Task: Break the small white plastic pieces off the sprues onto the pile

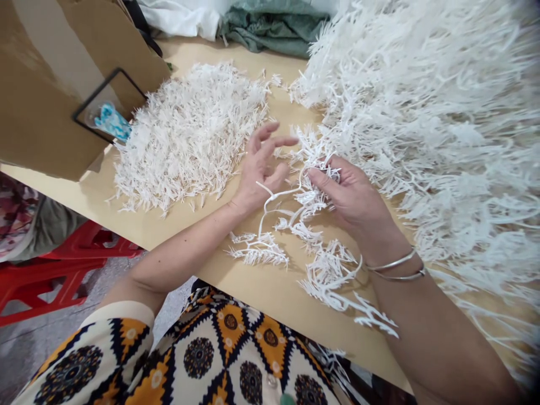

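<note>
My right hand [352, 194] pinches a white plastic foliage sprig [314, 197] between thumb and fingers, and its feathery stems droop toward the table's near edge. Just left of it, my left hand [265, 160] has its fingers spread apart and grips nothing. A thin bare stem of the sprig passes close by the left thumb and wrist; whether it touches cannot be made out. Below my right hand hang or lie further white branches [333, 270]. Beyond my left hand is a heap of small white needle-like pieces [194, 129].
A large pile of long white branches [455, 129] covers the table's right side. On the left stands a cardboard box [54, 73], with a black-framed object [109, 107] against it. Green cloth [274, 25] lies at the back. Red stools [54, 275] stand beside the table [177, 228].
</note>
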Tool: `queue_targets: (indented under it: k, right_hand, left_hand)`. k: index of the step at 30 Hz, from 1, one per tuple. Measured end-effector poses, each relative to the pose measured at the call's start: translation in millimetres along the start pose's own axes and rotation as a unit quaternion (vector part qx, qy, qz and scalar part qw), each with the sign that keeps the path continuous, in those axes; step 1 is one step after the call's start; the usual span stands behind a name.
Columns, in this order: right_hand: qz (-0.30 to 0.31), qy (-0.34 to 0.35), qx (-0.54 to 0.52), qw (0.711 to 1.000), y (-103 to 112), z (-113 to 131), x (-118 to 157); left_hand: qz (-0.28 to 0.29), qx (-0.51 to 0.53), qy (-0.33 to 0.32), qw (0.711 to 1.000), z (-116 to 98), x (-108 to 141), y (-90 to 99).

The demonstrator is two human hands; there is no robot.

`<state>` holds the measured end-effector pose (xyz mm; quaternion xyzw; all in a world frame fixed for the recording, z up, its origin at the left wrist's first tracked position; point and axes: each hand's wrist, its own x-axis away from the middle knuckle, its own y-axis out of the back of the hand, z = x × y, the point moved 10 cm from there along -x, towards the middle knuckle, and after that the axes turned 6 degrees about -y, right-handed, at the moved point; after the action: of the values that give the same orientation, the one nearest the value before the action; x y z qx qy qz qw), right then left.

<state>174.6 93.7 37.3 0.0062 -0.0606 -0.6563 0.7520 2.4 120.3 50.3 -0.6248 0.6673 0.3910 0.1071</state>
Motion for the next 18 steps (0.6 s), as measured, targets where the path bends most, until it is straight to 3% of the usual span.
queue_targets:
  k: [2,5,11,18]
  right_hand:
    - [-0.002,0.020,0.004,1.000,-1,5,0]
    - [0.003,0.044,0.023,0.999,-2,7,-1]
    - [-0.016,0.038,0.033,0.999,6,-1,-6]
    - [-0.044,0.039,0.041,0.997,10,0,-4]
  left_hand:
    - [0.054,0.047,-0.015,0.997,-15,-1,-12.1]
    - [0.101,0.127,0.019,0.987,-22,1,-26.4]
    - [0.050,0.201,0.089,0.974,-6,2,-25.5]
    - [0.040,0.263,0.132,0.955,3,4,-29.5]
